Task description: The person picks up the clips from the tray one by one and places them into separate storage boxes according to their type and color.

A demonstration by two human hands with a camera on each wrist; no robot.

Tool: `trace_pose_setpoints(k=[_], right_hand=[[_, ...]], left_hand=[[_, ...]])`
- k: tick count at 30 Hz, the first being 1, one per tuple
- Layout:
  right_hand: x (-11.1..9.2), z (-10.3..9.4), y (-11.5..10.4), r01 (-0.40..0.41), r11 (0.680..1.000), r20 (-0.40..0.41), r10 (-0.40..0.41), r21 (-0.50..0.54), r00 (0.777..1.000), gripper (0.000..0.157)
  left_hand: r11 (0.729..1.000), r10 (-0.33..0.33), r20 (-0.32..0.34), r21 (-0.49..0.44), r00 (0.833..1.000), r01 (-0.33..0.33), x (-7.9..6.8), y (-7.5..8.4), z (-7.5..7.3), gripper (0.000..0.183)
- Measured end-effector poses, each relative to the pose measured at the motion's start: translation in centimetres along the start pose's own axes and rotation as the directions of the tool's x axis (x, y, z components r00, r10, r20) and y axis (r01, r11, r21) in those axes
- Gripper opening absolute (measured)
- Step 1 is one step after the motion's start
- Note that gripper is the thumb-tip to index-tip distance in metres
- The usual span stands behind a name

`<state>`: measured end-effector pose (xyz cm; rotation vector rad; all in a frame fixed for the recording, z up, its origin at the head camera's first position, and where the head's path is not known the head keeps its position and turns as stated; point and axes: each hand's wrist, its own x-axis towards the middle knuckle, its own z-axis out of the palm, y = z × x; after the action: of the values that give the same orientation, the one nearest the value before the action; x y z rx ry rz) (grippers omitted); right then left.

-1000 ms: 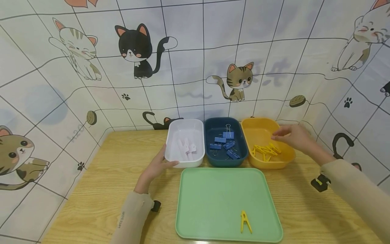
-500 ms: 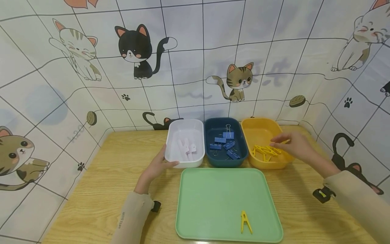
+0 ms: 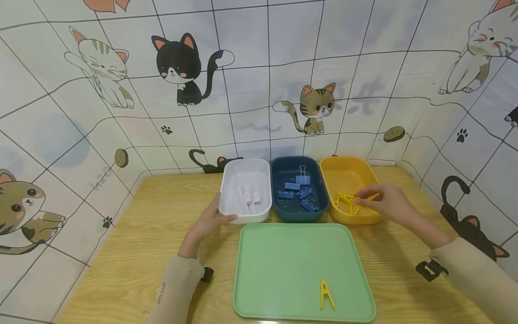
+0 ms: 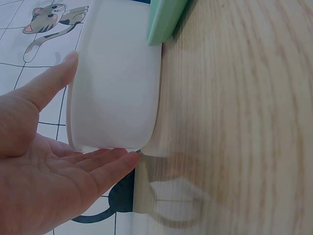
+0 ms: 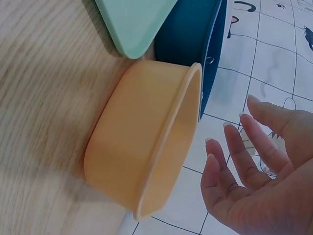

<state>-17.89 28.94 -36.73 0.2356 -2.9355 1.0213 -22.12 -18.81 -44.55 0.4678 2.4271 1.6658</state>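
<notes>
My left hand (image 3: 210,222) rests against the left side and near corner of a white plastic box (image 3: 265,212), which holds several white clips (image 3: 248,197). In the left wrist view its fingers lie nearly straight along the box wall, and the thumb touches the rim. My right hand (image 3: 386,202) hovers over the yellow box (image 3: 344,168), fingertips close to several yellow pegs (image 3: 347,200). In the right wrist view the fingers (image 5: 239,147) are loosely bent and apart from the thumb, with nothing between them. The hand hides some of the pegs in the head view.
Between these boxes stands a dark blue box (image 3: 283,168) with several blue binder clips (image 3: 292,186). In front, a green tray (image 3: 291,261) lies on the wooden table (image 3: 162,216), bearing a single yellow peg (image 3: 325,294). A cat-patterned wall covering (image 3: 251,112) rises behind.
My right hand has moved down and slightly left, lower over the yellow pegs in the yellow box. The left hand stays on the white box.
</notes>
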Motion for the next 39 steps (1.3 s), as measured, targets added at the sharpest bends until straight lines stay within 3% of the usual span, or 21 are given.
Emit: trace_pose_setpoints(k=[7, 15, 22, 25, 32, 39], right_hand=[[-0.8, 0.7, -0.5, 0.004, 1.0, 0.011, -0.005, 0.023, 1.0, 0.029], [-1.8, 1.8, -0.4, 0.056, 0.998, 0.014, -0.056, 0.011, 0.998, 0.024], [-2.6, 2.9, -0.7, 0.097, 0.993, 0.054, -0.1, 0.061, 0.994, 0.021], [-2.9, 3.6, -0.7, 0.154, 0.985, 0.071, -0.16, 0.084, 0.985, 0.018], [-3.5, 5.3, -0.3, 0.212, 0.965, 0.161, -0.236, 0.153, 0.958, 0.022], [-4.2, 6.7, -0.2, 0.246, 0.938, 0.271, -0.31, 0.245, 0.911, 0.025]], left_hand=[[1.0, -0.004, 0.002, 0.002, 1.0, 0.004, 0.2, -0.3, 0.0, 0.097], [1.0, 0.008, 0.0, 0.01, 1.0, -0.008, 0.1, -0.2, 0.0, 0.095], [0.999, 0.034, 0.0, -0.001, 0.999, -0.034, 0.1, -0.3, 0.1, 0.095], [1.0, 0.03, 0.004, -0.01, 1.0, -0.03, 0.0, 0.0, 0.1, 0.095], [1.0, -0.008, 0.027, -0.028, 1.0, 0.008, -1.1, 2.9, -0.1, 0.091], [0.999, -0.004, 0.028, -0.039, 1.0, 0.005, -1.1, 3.0, -0.1, 0.091]])
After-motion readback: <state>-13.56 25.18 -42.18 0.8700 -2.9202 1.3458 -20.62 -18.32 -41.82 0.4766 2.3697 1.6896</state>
